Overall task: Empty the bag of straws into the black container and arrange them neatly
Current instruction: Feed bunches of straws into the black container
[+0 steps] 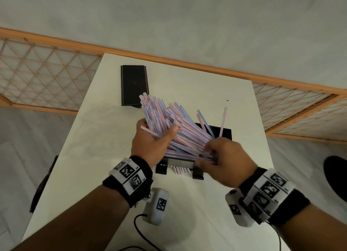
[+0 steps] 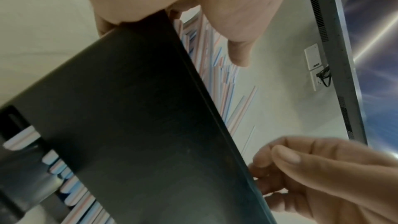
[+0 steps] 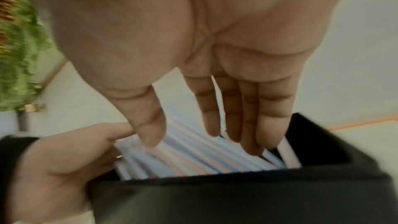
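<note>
Head view: left hand (image 1: 150,145) clamps straws (image 1: 180,130); right hand (image 1: 225,160) fingers straight; lid (image 1: 134,85) behind container (image 1: 225,133).

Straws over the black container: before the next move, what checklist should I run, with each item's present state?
1. Left hand grips the straws firmly: ok, fingers and thumb wrap the fanned bundle.
2. Straws aligned: not ok, they splay in several directions, and a few stand apart near the far wall.
3. Lower ends inside the black container: ok for most, per the right wrist view.
4. Right hand ready to guide: ok, straight fingers rest on the straws in the container.
5. Lid out of the way: ok, it lies flat farther back on the table.
6. Bag emptied: cannot tell, no bag in view.
</note>
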`<state>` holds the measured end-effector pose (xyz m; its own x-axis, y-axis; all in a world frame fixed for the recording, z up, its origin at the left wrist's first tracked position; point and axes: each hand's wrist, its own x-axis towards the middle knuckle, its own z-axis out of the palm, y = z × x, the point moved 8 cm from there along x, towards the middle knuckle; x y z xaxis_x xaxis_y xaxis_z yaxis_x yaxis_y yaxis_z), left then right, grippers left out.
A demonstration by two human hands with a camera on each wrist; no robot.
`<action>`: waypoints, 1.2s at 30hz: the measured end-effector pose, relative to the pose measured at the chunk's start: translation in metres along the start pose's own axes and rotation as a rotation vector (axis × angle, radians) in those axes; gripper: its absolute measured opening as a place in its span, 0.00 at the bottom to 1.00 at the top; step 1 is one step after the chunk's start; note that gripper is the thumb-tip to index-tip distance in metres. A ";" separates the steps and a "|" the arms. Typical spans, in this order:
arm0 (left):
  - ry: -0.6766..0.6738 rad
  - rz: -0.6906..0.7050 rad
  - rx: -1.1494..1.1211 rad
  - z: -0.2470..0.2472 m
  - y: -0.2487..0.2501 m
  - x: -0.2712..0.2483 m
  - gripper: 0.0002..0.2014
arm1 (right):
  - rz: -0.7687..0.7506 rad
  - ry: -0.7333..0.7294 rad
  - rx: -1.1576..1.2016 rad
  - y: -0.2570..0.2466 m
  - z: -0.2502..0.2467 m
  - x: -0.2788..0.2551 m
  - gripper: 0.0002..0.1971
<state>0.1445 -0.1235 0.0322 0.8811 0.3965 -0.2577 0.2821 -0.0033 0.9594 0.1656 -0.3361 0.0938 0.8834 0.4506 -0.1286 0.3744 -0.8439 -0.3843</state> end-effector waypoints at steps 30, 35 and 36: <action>0.075 -0.071 -0.111 -0.004 0.009 -0.002 0.49 | 0.007 -0.410 -0.086 -0.004 0.062 0.022 0.35; 0.059 -0.060 -0.057 -0.001 0.010 -0.008 0.47 | 0.059 -0.484 -0.094 -0.007 0.073 0.030 0.27; 0.062 -0.051 -0.052 -0.001 0.010 -0.009 0.44 | 0.074 -0.495 -0.105 -0.006 0.074 0.032 0.26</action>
<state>0.1396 -0.1262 0.0445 0.8403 0.4511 -0.3006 0.3046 0.0658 0.9502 0.1710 -0.2946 0.0248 0.6786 0.4511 -0.5797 0.3649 -0.8920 -0.2670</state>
